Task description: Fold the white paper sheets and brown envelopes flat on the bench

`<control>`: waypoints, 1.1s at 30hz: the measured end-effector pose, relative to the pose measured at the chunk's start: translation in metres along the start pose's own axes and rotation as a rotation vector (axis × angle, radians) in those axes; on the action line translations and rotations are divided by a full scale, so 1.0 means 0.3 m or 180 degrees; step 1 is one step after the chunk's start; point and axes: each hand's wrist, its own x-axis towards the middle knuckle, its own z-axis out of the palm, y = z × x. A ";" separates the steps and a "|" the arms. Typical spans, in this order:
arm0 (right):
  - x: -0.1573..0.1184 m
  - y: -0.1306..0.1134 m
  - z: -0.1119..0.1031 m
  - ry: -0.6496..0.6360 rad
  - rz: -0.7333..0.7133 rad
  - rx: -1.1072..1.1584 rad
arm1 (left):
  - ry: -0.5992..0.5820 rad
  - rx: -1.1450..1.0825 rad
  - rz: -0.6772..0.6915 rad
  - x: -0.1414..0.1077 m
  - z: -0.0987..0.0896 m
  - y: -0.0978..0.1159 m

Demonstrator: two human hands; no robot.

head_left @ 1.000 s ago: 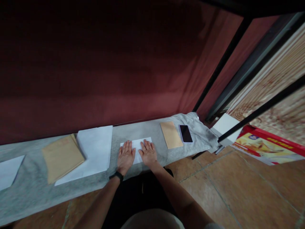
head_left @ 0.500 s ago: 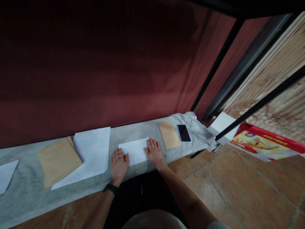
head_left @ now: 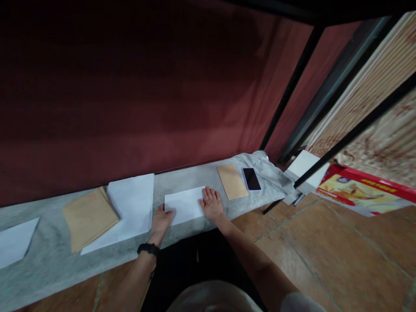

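A white sheet of paper (head_left: 184, 206), perhaps folded, lies on the grey cloth in front of me. My right hand (head_left: 212, 206) rests flat at its right end, palm down with fingers stretched out. At the left end, my left hand (head_left: 161, 220) is turned on its side with the fingers curled, its thumb over the paper's edge; the fingertips are partly hidden. To the right of the paper lies a brown envelope (head_left: 232, 182), touched by neither hand.
A phone (head_left: 251, 179) lies right of the envelope. On the left, brown envelopes (head_left: 89, 219) overlap a stack of white paper (head_left: 133, 201), with another white sheet (head_left: 17, 242) beyond. Grey cloth (head_left: 52, 264) covers the narrow bench along a red wall (head_left: 162, 130). A red box (head_left: 364, 190) is on the right.
My left hand has gone from lying flat with fingers spread to curling at the paper's left edge. The right hand stays flat on the paper. The view has shifted slightly.
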 end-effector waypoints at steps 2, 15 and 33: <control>0.002 0.003 -0.001 -0.0005 0.0008 -0.0001 | -0.0020 -0.0022 -0.0041 -0.001 -0.003 -0.004; -0.026 -0.110 -0.008 -0.0189 -0.0477 0.0144 | 0.0019 -0.0247 0.0080 -0.035 -0.018 -0.017; -0.041 -0.002 -0.024 0.0050 0.0066 -0.0107 | -0.0099 -0.0382 0.0004 -0.023 0.001 -0.045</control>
